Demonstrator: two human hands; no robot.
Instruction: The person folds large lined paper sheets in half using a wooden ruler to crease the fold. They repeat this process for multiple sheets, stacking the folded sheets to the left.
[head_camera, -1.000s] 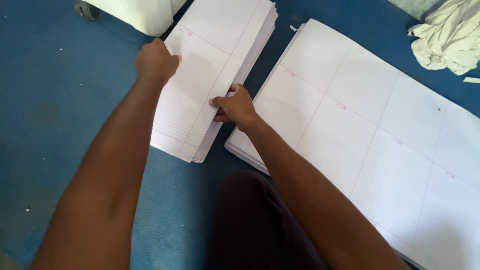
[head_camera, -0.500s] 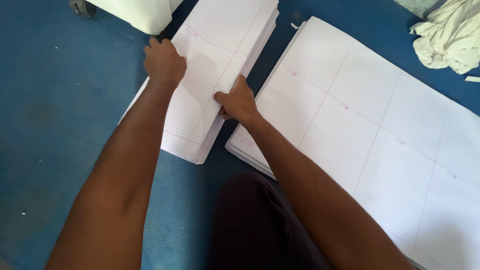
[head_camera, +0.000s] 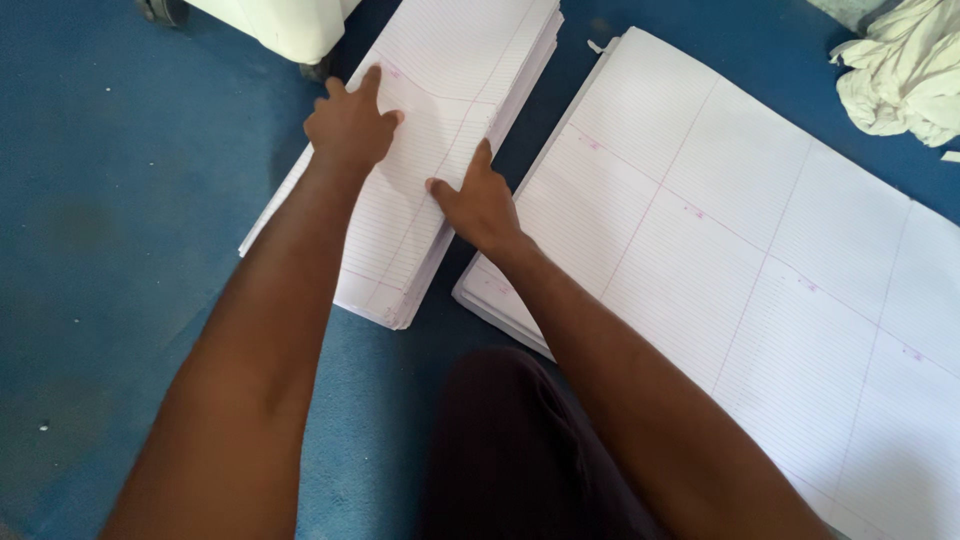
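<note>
A tall stack of folded ruled paper (head_camera: 455, 70) lies on the blue floor, running from the top middle down to the left of centre. My left hand (head_camera: 350, 125) rests flat on its top sheet near the left edge, fingers together. My right hand (head_camera: 478, 200) presses on the stack's right edge, thumb on the top sheet and fingers over the side. To the right lies a wide pile of large unfolded ruled sheets (head_camera: 760, 270), marked by pink fold lines.
A crumpled white cloth (head_camera: 900, 80) lies at the top right. A white cabinet on castors (head_camera: 280, 25) stands at the top left. My dark-clothed knee (head_camera: 520, 450) is at the bottom centre. Blue floor (head_camera: 120, 230) stretches to the left.
Both hands have shifted on the folded stack: the left went from gripping its left edge to lying flat on the top sheet, and the right slid along the right edge.
</note>
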